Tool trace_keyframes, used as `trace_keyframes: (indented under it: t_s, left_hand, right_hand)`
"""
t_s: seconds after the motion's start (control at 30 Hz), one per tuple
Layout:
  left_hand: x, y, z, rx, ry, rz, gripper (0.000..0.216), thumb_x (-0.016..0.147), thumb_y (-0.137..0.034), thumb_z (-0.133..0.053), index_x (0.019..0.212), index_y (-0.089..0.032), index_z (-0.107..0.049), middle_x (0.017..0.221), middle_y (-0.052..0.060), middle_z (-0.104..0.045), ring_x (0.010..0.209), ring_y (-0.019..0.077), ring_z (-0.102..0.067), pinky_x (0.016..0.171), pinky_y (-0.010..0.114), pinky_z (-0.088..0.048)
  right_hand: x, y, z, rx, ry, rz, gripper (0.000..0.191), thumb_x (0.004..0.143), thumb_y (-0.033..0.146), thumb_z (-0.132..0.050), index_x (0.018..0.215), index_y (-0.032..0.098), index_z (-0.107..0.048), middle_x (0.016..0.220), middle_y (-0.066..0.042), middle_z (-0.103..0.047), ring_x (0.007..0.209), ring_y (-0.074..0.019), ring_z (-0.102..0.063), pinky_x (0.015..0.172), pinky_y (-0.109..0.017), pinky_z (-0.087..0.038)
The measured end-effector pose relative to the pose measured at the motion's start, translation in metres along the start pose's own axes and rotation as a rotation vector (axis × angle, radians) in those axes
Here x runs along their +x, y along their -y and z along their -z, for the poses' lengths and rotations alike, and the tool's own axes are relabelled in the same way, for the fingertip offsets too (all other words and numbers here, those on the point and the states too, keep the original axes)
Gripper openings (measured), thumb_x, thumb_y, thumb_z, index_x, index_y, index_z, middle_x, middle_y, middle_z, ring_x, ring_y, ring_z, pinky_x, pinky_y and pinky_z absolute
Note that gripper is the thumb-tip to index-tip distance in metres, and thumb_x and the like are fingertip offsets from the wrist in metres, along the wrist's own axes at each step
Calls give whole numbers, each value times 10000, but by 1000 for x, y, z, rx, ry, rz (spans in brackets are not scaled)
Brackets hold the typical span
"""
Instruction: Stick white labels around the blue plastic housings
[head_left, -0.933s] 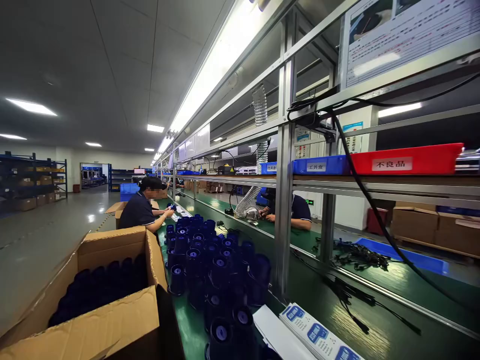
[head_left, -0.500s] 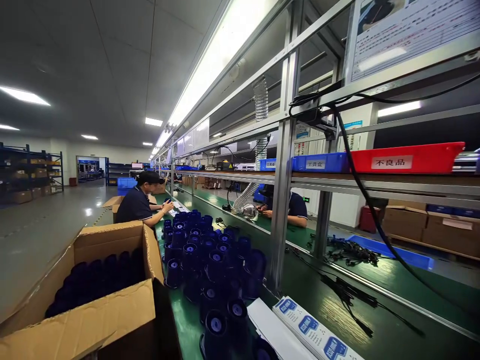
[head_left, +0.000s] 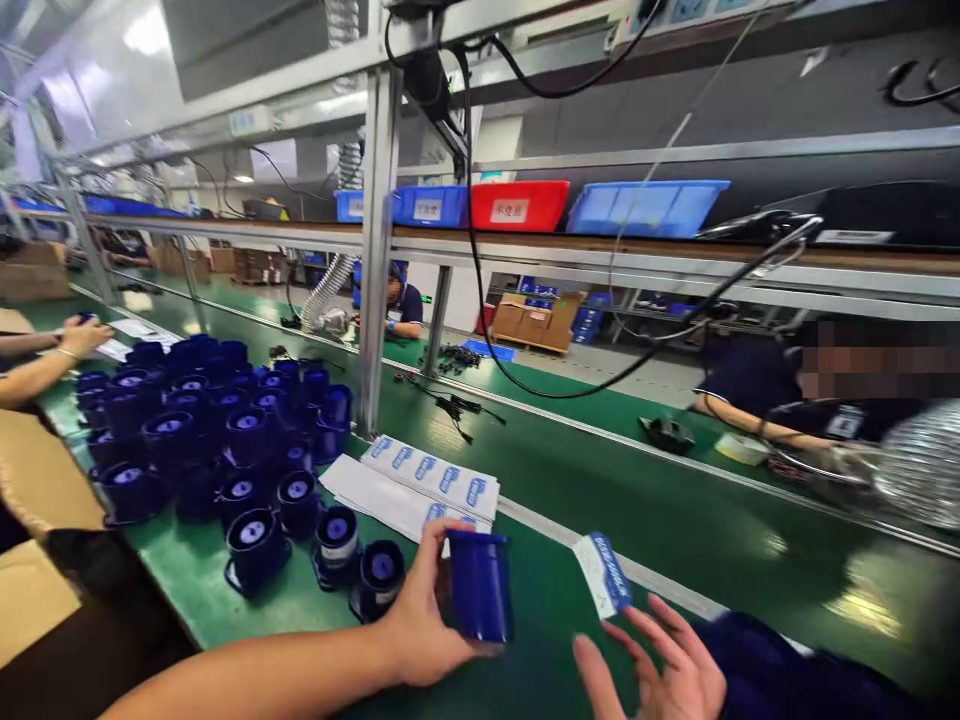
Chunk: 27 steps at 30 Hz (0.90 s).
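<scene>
My left hand [head_left: 424,610] is wrapped around a dark blue plastic cup-shaped housing [head_left: 480,588], held above the green bench. To its right, my right hand [head_left: 664,665] has its thumb apart from the other fingers. A white and blue printed label [head_left: 604,575] is at those fingertips, held or stuck there; the exact contact is hard to make out. Sheets of the same labels [head_left: 431,478] lie on the bench behind my left hand. Left of that hand stand many more blue housings [head_left: 251,545], some with a white label around the side.
Open cardboard boxes [head_left: 37,470] flank the bench at left. A metal post [head_left: 373,300] carries a shelf with blue bins and a red bin [head_left: 517,205]. A black cable [head_left: 480,290] hangs down from above. Co-workers sit across the bench and at far left.
The view has swung right and down. Both my hands now show, the left with a blue housing and the right with a label; neither was in view before.
</scene>
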<state>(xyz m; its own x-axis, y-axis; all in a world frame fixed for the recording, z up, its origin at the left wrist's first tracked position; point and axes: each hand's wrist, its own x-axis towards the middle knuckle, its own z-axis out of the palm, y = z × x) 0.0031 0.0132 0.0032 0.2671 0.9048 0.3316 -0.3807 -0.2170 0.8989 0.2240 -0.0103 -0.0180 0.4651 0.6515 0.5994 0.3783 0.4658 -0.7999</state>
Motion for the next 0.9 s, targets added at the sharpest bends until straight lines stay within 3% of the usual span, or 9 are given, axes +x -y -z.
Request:
trace_keyframes:
  t_s: [0.1, 0.23, 0.33, 0.4, 0.5, 0.57, 0.73, 0.9]
  left_hand:
    - [-4, -2, 0, -6, 90, 14, 930, 638, -57, -841, 1382, -288, -332, 1224, 79, -554, 876, 147, -590, 728, 252, -485]
    - [-12, 6, 0, 42, 180, 14, 968, 660, -54, -787, 1442, -318, -283, 1281, 87, -501, 864, 140, -577, 700, 247, -455]
    - [-13, 15, 3, 172, 181, -38, 976, 603, -23, -742, 1439, -334, -344, 1487, 117, -329, 1221, 274, -543, 940, 368, -483]
    - [-13, 20, 5, 273, 165, -51, 955, 568, 8, -688, 1414, -331, -403, 1524, 104, -261, 1444, 367, -360, 1144, 494, -366]
    - [-10, 24, 8, 367, 124, -42, 940, 559, 43, -627, 1400, -332, -439, 1490, 94, -288, 1501, 383, -277, 1247, 587, -219]
    - [-7, 27, 10, 414, 85, -36, 940, 556, 68, -600, 1394, -331, -451, 1455, 88, -328, 1473, 362, -321, 1261, 593, -217]
    - [-5, 30, 13, 474, 25, -10, 957, 556, 105, -566, 1402, -332, -476, 1411, 78, -379, 1416, 327, -409, 1269, 567, -271]
    - [-7, 28, 10, 446, 34, 63, 973, 558, 111, -567, 1426, -325, -504, 1395, 83, -380, 1385, 319, -457, 1256, 537, -329]
  right_hand:
    - [13, 5, 9, -32, -107, 35, 368, 810, 403, -869, 1061, 206, -684, 1382, -122, -526, 813, -167, -608, 757, -366, -545]
    - [12, 4, 7, 97, -18, -82, 368, 850, 398, -841, 1123, 226, -664, 1361, -115, -541, 1021, -212, -601, 757, -316, -539]
    - [6, 3, 7, 127, 11, -98, 258, 857, 365, -849, 981, 214, -680, 1257, -105, -618, 1049, -225, -618, 747, -299, -529]
    - [3, 5, 8, 100, -8, -41, 220, 846, 316, -870, 855, 203, -682, 1053, -72, -675, 906, -192, -634, 689, -277, -502]
    - [0, 10, 10, 51, -50, 9, 207, 807, 286, -907, 801, 196, -720, 821, -34, -685, 731, -164, -620, 629, -264, -491]
    - [-3, 12, 9, 62, -53, -80, 237, 762, 322, -938, 793, 189, -743, 768, -32, -694, 675, -166, -626, 605, -260, -511]
    - [-15, 11, -2, 171, 77, -476, 359, 681, 443, -968, 741, 170, -743, 674, -25, -667, 555, -145, -573, 492, -234, -483]
    - [-23, 11, -10, 182, 145, -526, 365, 672, 439, -970, 704, 163, -733, 649, -20, -644, 541, -135, -540, 471, -220, -460]
